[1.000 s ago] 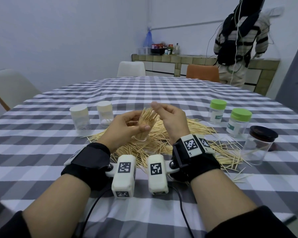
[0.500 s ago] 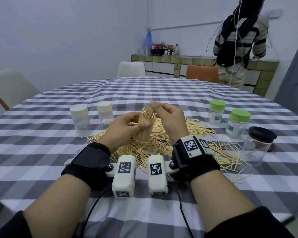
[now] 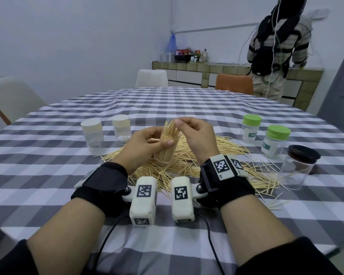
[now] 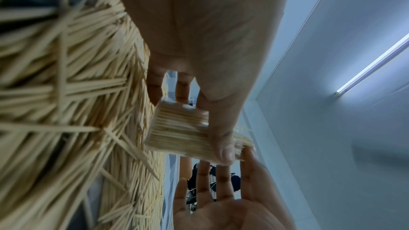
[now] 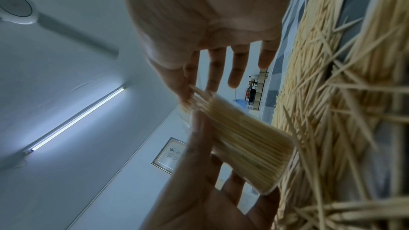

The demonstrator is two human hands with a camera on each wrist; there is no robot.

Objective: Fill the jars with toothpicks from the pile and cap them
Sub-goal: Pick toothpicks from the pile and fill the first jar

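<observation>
White-capped jars (image 3: 91, 133) x2 sit far left, capped; contents hard to tell. Centre: left hand (image 3: 145, 143) wraps round an open clear jar (image 3: 166, 148) packed w/ toothpicks, held just above the pile (image 3: 189, 159). Right hand (image 3: 197, 135) pinches the stick tips poking out the top, other fingers loose. Looks nearly full; prob needs tamping, then a cap. Right side: two green-lid jars (image 3: 275, 140) & a dark-lid jar (image 3: 298, 169), capped but looking mostly empty. Big pile left, so lots to go. Grey-white checked cloth (image 3: 48, 171) on round table; chairs, tiled counter, a standing person behind.
</observation>
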